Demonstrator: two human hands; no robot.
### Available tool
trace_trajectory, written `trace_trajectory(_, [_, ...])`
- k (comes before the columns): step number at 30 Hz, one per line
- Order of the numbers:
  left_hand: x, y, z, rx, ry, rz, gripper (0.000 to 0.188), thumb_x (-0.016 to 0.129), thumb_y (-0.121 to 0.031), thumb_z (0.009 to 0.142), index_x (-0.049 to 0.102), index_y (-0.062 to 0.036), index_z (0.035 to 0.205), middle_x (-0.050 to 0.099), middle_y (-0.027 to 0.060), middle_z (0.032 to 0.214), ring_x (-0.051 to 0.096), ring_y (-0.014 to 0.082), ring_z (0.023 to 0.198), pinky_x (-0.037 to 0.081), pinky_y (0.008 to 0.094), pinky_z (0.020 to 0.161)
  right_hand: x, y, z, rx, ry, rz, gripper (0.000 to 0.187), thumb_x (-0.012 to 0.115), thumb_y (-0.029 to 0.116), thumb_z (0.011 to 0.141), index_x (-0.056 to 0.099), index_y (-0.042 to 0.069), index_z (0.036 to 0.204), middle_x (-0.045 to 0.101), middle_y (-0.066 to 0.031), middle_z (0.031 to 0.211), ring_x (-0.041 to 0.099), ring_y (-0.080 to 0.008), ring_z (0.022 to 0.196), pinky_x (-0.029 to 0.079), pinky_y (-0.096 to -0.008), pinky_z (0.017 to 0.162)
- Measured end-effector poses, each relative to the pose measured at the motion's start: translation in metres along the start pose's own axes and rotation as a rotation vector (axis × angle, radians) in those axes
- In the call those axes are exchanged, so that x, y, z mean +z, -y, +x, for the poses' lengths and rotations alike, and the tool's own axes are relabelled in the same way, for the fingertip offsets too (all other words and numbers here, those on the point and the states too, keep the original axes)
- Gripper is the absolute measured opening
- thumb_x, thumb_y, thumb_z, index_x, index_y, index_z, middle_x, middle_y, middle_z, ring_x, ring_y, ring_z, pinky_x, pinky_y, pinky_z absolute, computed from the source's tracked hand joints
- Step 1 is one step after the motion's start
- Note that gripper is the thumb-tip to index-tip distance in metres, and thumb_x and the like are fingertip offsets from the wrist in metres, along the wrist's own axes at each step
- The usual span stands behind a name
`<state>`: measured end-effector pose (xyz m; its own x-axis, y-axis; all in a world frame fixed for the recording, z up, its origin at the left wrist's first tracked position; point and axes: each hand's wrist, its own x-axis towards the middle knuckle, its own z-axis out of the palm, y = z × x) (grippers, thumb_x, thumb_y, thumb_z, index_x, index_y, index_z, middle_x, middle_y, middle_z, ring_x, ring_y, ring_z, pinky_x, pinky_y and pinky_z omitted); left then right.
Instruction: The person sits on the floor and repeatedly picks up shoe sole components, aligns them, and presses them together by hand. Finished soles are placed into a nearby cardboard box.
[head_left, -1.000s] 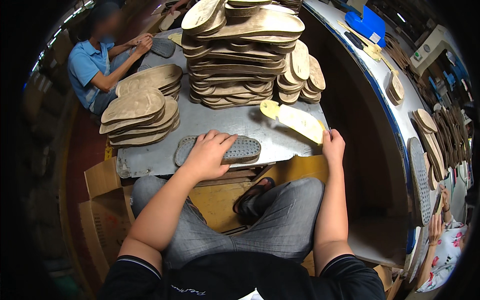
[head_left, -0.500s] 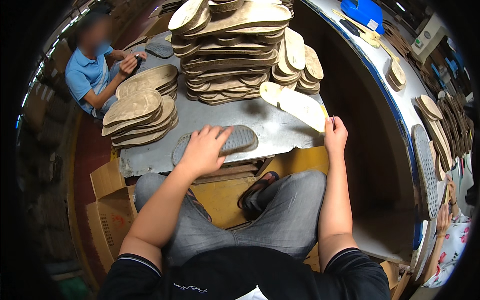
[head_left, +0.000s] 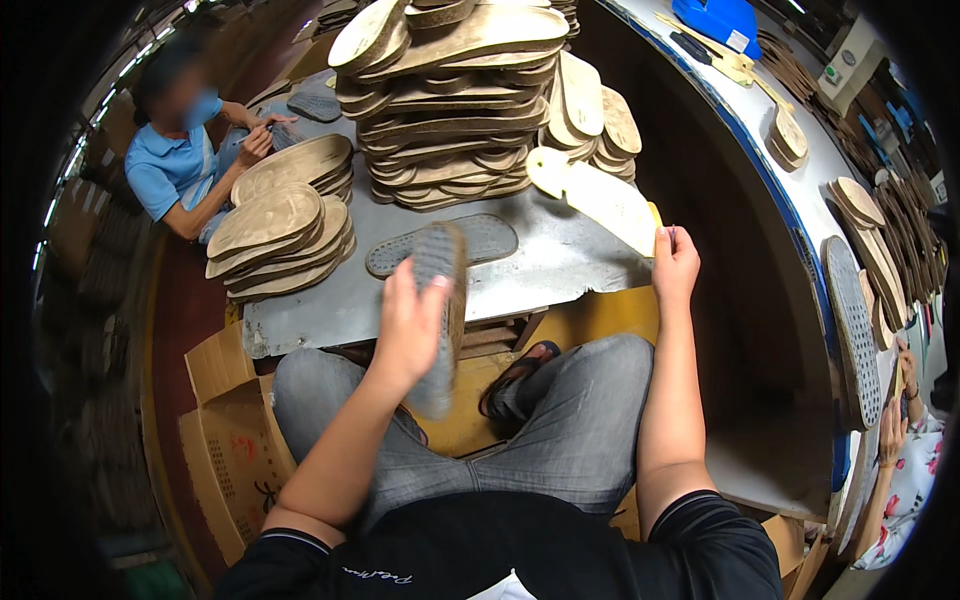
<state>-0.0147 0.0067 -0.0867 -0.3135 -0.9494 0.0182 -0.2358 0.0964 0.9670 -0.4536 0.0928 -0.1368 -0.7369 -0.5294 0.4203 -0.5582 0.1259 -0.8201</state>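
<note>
My left hand (head_left: 408, 325) grips a shoe sole (head_left: 447, 262) raised over the table's near edge. The sole stands on edge, blurred by motion, with a grey dimpled face and a brown rim. Behind it a second grey dimpled sole (head_left: 485, 237) lies flat on the metal table. My right hand (head_left: 676, 265) pinches the near end of a flat cream sole-shaped piece (head_left: 612, 207), notched near its far end. That piece slants over the table's right corner. Something small and purple shows at my right fingertips; its kind is unclear.
Tall stacks of tan soles (head_left: 450, 120) stand at the table's back. A lower pile (head_left: 265, 235) sits on the left, beside a co-worker in a blue shirt (head_left: 165, 170). An open cardboard box (head_left: 225, 430) is at lower left. A blue-edged bench (head_left: 745, 130) curves along the right.
My left hand has lifted a sole off the table and turned it on edge, uncovering the second sole. My right hand and the cream piece have shifted only slightly.
</note>
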Motion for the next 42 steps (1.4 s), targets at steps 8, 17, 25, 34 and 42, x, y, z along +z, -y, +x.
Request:
trace_trajectory(8, [-0.009,0.048,-0.018,-0.542,-0.340,-1.134,0.044,0.072,-0.019,0.121,0.058,-0.0034,0.160,0.070,0.0163,0.156,0.068,0.0318,0.147,0.054,0.0591,0.131,0.004,0.014,-0.002,-0.057,0.116,-0.038,0.031,0.072,0.027,0.117,0.075,-0.001,0.104,0.072,-0.0034,0.084,0.060,-0.0094,0.078,0.052,-0.0337,0.073])
trace_trajectory(17, [-0.026,0.034,-0.016,-0.746,0.171,-0.876,0.045,0.066,-0.024,0.124,0.057,0.0128,0.149,0.072,0.0327,0.153,0.077,0.0459,0.138,0.066,0.0511,0.118,0.001,0.022,-0.005,-0.061,0.089,-0.074,0.029,0.072,0.022,0.116,0.071,-0.002,0.101,0.066,-0.0083,0.080,0.058,-0.0150,0.074,0.052,-0.0376,0.071])
trace_trajectory(25, [-0.064,0.022,-0.011,-0.116,0.085,0.329,0.033,0.093,-0.029,0.105,0.082,-0.0018,0.121,0.083,0.0057,0.092,0.075,0.0162,0.073,0.060,0.0340,0.065,0.018,0.058,-0.011,-0.235,0.171,-0.134,0.022,0.075,0.019,0.112,0.076,-0.002,0.106,0.078,-0.0256,0.101,0.075,-0.0484,0.093,0.059,-0.0533,0.083])
trace_trajectory(34, [-0.085,-0.004,0.043,0.159,0.169,0.788,0.104,0.109,-0.027,0.079,0.058,0.0015,0.165,0.069,0.0253,0.153,0.071,0.0415,0.140,0.058,0.0472,0.117,0.088,0.159,-0.014,-0.389,0.520,-0.345,0.025,0.074,0.027,0.112,0.075,0.002,0.107,0.081,-0.0258,0.107,0.078,-0.0508,0.102,0.062,-0.0610,0.090])
trace_trajectory(42, [-0.092,0.011,0.048,0.350,0.172,0.489,0.092,0.104,-0.021,0.086,0.061,-0.0055,0.165,0.070,0.0225,0.154,0.070,0.0401,0.141,0.058,0.0488,0.117,0.111,0.126,-0.033,-0.313,0.537,0.058,0.014,0.074,0.013,0.113,0.073,0.001,0.120,0.080,-0.0238,0.093,0.079,-0.0404,0.080,0.061,-0.0455,0.076])
